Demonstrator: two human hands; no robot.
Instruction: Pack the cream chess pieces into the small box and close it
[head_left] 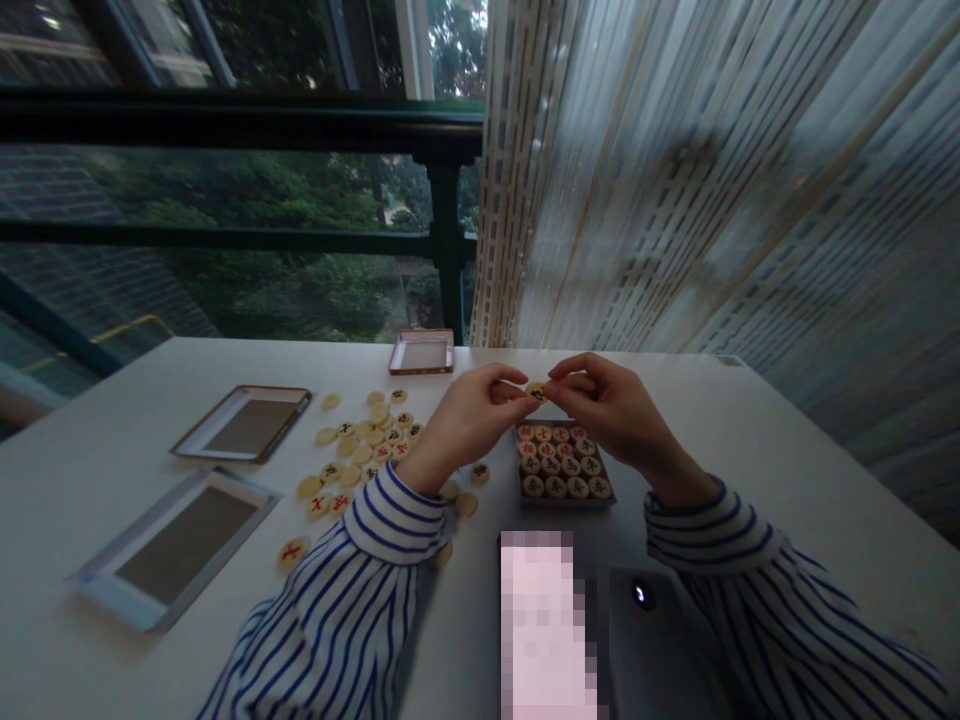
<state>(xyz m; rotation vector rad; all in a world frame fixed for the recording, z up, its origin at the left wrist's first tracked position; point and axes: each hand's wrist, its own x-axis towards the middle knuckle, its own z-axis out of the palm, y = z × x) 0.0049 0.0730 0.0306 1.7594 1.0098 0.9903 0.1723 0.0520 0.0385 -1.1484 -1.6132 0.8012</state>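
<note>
Between the fingertips of both hands is a round yellowish Chinese chess piece [536, 391] with a dark character on it. My left hand [480, 410] pinches its left edge, and my right hand [604, 405] pinches its right edge. Just below them sits a small open box [568, 503] with rows of larger Chinese chess pieces, red characters in the far rows and black in the near ones. Loose small pieces [364, 432] lie scattered to the left, some showing red or black characters, others blank side up. My left forearm hides part of that spread.
Two open box parts, a brown-edged one [262, 450] and a grey one [161, 625], lie at the left. A smaller box lid [421, 371] is at the back edge. In front are a phone [540, 630] with a blurred screen and a dark device [652, 650]. A curtain [637, 200] hangs behind.
</note>
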